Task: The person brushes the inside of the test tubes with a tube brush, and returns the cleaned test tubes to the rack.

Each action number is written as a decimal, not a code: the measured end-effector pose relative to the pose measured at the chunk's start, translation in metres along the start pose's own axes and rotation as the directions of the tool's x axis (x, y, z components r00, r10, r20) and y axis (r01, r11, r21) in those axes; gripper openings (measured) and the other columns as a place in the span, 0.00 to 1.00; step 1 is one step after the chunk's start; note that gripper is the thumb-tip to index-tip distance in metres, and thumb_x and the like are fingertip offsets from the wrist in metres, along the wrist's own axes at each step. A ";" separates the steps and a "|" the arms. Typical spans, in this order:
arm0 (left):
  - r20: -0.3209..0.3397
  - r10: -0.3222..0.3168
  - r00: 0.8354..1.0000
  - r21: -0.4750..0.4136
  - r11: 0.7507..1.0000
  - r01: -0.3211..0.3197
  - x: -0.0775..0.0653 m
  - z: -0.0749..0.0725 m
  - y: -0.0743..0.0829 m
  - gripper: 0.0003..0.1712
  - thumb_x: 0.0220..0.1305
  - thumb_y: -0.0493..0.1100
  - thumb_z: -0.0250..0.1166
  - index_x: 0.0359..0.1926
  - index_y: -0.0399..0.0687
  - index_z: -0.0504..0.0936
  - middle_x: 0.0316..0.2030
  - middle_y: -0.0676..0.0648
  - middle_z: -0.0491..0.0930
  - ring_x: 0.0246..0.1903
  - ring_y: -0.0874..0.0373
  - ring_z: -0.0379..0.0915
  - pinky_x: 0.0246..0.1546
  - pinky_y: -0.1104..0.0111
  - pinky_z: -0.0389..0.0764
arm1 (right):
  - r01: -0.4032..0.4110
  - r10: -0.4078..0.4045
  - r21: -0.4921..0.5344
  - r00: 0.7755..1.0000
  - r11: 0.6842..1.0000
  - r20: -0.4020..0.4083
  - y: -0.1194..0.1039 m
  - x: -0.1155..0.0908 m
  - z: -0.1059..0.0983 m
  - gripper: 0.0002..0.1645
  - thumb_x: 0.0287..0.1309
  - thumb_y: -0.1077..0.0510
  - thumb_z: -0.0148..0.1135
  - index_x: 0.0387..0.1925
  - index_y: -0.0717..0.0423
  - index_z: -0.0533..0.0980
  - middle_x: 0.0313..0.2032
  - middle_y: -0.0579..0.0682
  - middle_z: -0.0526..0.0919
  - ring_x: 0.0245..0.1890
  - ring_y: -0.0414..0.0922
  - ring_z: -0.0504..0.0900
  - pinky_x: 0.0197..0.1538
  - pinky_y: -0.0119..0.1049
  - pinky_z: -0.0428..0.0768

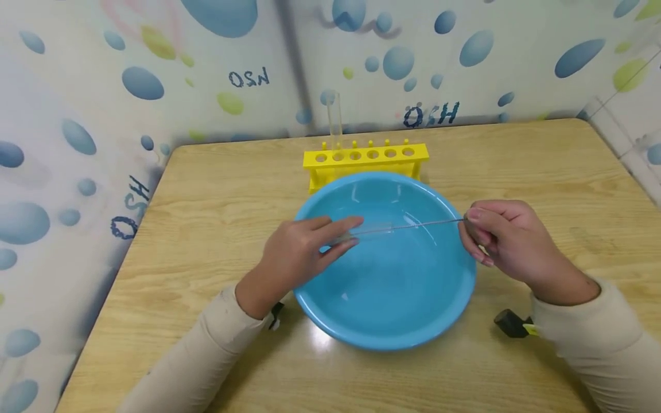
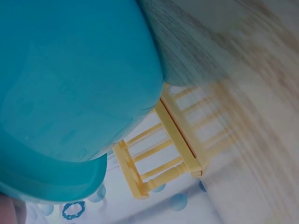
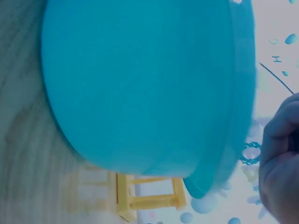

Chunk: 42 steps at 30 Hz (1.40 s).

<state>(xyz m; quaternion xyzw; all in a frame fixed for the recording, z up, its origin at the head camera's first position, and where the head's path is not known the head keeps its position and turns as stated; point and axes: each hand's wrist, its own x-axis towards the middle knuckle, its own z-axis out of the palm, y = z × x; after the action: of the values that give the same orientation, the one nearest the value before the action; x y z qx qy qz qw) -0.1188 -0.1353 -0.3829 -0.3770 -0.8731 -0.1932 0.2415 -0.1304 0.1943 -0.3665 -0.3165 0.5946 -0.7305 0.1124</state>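
Note:
Over the blue basin (image 1: pixel 384 298), my left hand (image 1: pixel 302 252) holds a clear glass test tube (image 1: pixel 381 229) lying nearly level, thumb and fingers on either side of it. The tube's mouth faces right. A test tube brush's thin wire handle (image 1: pixel 434 222) runs from the tube to my right hand (image 1: pixel 508 241), which pinches its end above the basin's right rim. Bristles are hidden near the left fingers. In the right wrist view, the wire (image 3: pixel 276 78) stretches from the curled right hand (image 3: pixel 282 168). Only a bit of the left hand (image 2: pixel 7 212) shows in the left wrist view.
Just behind the basin stands a yellow test tube rack (image 1: pixel 366 156) with one upright glass tube (image 1: pixel 335 123) in it. All sit on a wooden table (image 1: pixel 222 201). A wall (image 1: pixel 310 57) with blue and green spots borders the table's back and left.

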 end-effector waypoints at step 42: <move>-0.008 -0.144 0.989 0.026 0.989 0.144 -0.003 0.001 0.001 0.27 0.55 0.46 0.77 0.57 0.54 0.84 0.34 0.48 0.88 0.25 0.60 0.82 0.23 0.72 0.80 | 0.128 -0.088 0.095 0.935 0.987 -0.345 -0.010 0.003 -0.017 0.28 0.74 0.71 0.36 0.13 0.62 0.57 0.14 0.50 0.56 0.14 0.47 0.58 0.20 0.38 0.51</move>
<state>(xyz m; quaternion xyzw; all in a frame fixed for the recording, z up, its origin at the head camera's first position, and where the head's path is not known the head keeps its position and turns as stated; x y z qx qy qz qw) -0.1167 -0.1357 -0.3852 -0.3089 -0.8998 -0.1996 0.2346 -0.1403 0.2088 -0.3579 -0.2111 0.5434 -0.8124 -0.0139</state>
